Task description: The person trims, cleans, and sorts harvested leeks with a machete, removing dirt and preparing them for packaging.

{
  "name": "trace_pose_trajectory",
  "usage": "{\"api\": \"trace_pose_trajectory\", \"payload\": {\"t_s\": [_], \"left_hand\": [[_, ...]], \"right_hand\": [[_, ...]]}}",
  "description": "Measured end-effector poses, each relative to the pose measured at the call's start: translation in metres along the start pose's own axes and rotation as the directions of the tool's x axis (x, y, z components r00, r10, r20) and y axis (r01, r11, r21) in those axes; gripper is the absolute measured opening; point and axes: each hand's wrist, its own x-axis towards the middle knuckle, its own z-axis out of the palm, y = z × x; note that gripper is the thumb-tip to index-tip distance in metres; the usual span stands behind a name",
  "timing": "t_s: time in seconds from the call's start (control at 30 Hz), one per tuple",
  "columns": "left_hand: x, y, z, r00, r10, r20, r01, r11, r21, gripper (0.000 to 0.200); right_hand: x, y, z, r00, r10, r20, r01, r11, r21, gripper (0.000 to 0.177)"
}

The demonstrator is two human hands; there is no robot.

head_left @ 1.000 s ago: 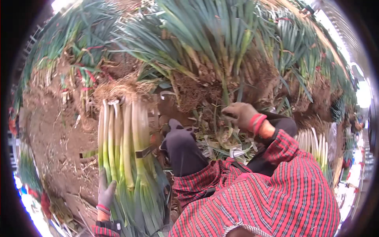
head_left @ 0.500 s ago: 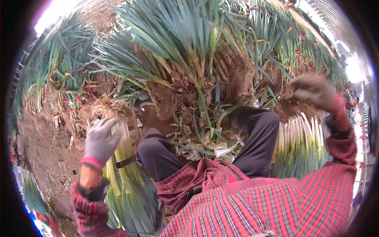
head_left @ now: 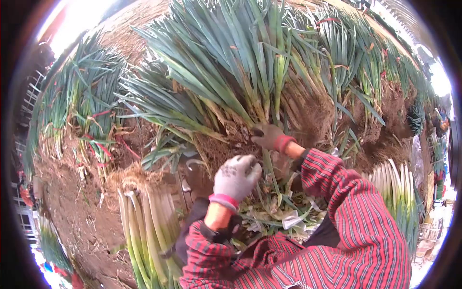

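Right hand [head_left: 269, 136] clenched on one leek [head_left: 267, 168] at untrimmed pile [head_left: 231, 72]; left hand [head_left: 235, 178] curled beside stalk, grasp unclear. Two trimmed lots: left bundle [head_left: 147, 231], right bundle [head_left: 397, 190].

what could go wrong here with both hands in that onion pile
1. The right hand grips a stalk low in the stacked onion pile; a hard tug could snap it or drag its neighbours down.
2. Soil on the roots may drop onto the peeled bundle at the left.
3. The left hand sits close by the same stalk, so leaves might get crushed between the hands.
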Motion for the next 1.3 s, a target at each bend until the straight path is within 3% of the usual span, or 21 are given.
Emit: {"api": "trace_pose_trajectory", "payload": {"t_s": [0.07, 0.1, 0.2, 0.23, 0.33, 0.4, 0.47, 0.53, 0.57, 0.67, 0.73, 0.8, 0.87, 0.93, 0.97, 1.0, 1.07, 1.1, 1.17, 1.23, 1.3], "left_hand": [[0.007, -0.024, 0.030, 0.997, -0.019, -0.078, 0.011, 0.995, -0.100, 0.025], [0.011, -0.015, 0.020, 0.990, -0.095, 0.100, 0.086, 0.993, 0.082, 0.027], [0.016, -0.023, 0.024, 1.000, 0.000, 0.024, -0.002, 0.996, 0.088, 0.027], [0.017, -0.027, 0.021, 0.998, -0.028, 0.057, 0.021, 0.991, 0.129, 0.027], [0.021, -0.036, 0.018, 0.999, -0.028, -0.034, 0.037, 0.951, 0.308, 0.026], [0.026, -0.037, 0.008, 0.997, -0.057, -0.048, 0.069, 0.952, 0.300, 0.024], [0.028, -0.038, -0.002, 0.994, -0.057, -0.091, 0.080, 0.958, 0.275, 0.023], [0.028, -0.038, -0.007, 0.974, 0.008, -0.228, 0.057, 0.960, 0.274, 0.021], [0.029, -0.038, -0.011, 0.970, -0.004, -0.243, 0.065, 0.968, 0.243, 0.019], [0.031, -0.034, -0.020, 0.914, 0.009, -0.407, 0.037, 0.994, 0.105, 0.017], [0.032, -0.026, -0.028, 0.868, -0.028, -0.496, 0.025, 1.000, -0.013, 0.017], [0.028, -0.014, -0.034, 0.840, -0.094, -0.535, -0.036, 0.973, -0.228, 0.021], [0.033, -0.022, -0.020, 0.756, -0.030, -0.654, -0.172, 0.955, -0.242, 0.028], [0.036, -0.011, -0.018, 0.750, -0.041, -0.660, -0.289, 0.878, -0.382, 0.031], [0.034, -0.008, -0.018, 0.782, -0.094, -0.616, -0.314, 0.794, -0.521, 0.033], [0.033, -0.005, -0.017, 0.810, -0.147, -0.568, -0.327, 0.690, -0.646, 0.035], [0.031, -0.016, -0.020, 0.912, -0.265, -0.313, -0.227, 0.309, -0.924, 0.041], [0.032, -0.023, -0.021, 0.929, -0.255, -0.269, -0.190, 0.294, -0.937, 0.042], [0.033, -0.017, -0.011, 0.884, -0.333, -0.329, -0.208, 0.349, -0.914, 0.041], [0.032, -0.009, -0.009, 0.844, -0.409, -0.348, -0.189, 0.379, -0.906, 0.040], [0.028, -0.015, -0.012, 0.909, -0.311, -0.277, -0.205, 0.244, -0.948, 0.041]], "right_hand": [[0.068, 0.007, 0.010, 0.980, 0.085, -0.183, -0.094, 0.994, -0.046, 0.067], [0.094, 0.009, 0.014, 0.957, 0.096, -0.272, -0.124, 0.989, -0.087, 0.074], [0.161, 0.012, 0.035, 0.932, 0.173, -0.319, -0.192, 0.981, -0.031, 0.082], [0.166, 0.009, 0.040, 0.937, 0.218, -0.273, -0.219, 0.975, 0.027, 0.081], [0.186, 0.022, 0.051, 0.940, 0.208, -0.269, -0.227, 0.973, -0.041, 0.063], [0.178, 0.029, 0.039, 0.955, 0.180, -0.234, -0.091, 0.933, 0.348, 0.048], [0.158, 0.023, 0.025, 0.977, 0.114, -0.180, 0.033, 0.754, 0.656, 0.038], [0.120, -0.007, -0.009, 0.991, 0.011, -0.137, 0.113, 0.497, 0.860, 0.035], [0.111, -0.012, -0.020, 0.988, -0.065, -0.138, 0.151, 0.552, 0.820, 0.033], [0.078, -0.032, -0.038, 0.998, -0.007, -0.055, 0.050, 0.540, 0.840, 0.032], [0.045, -0.052, -0.049, 0.997, -0.045, -0.062, 0.076, 0.497, 0.864, 0.028], [0.010, -0.064, -0.050, 0.988, -0.103, -0.111, 0.148, 0.501, 0.853, 0.027], [-0.019, -0.066, -0.041, 0.977, -0.177, -0.116, 0.180, 0.412, 0.893, 0.030], [-0.058, -0.087, -0.034, 0.951, -0.260, -0.165, 0.251, 0.342, 0.906, 0.035], [-0.073, -0.089, -0.032, 0.928, -0.344, -0.143, 0.284, 0.403, 0.870, 0.043], [-0.081, -0.093, -0.023, 0.951, -0.288, -0.108, 0.238, 0.465, 0.853, 0.046], [-0.102, -0.101, -0.025, 0.942, -0.207, -0.263, 0.319, 0.791, 0.522, 0.045], [-0.106, -0.101, -0.025, 0.957, -0.141, -0.254, 0.268, 0.765, 0.585, 0.044], [-0.107, -0.101, -0.021, 0.974, -0.008, -0.225, 0.168, 0.693, 0.702, 0.044], [-0.106, -0.104, -0.017, 0.951, -0.021, -0.309, 0.234, 0.703, 0.672, 0.041], [-0.106, -0.106, -0.017, 0.948, 0.011, -0.318, 0.205, 0.744, 0.636, 0.040]]}}
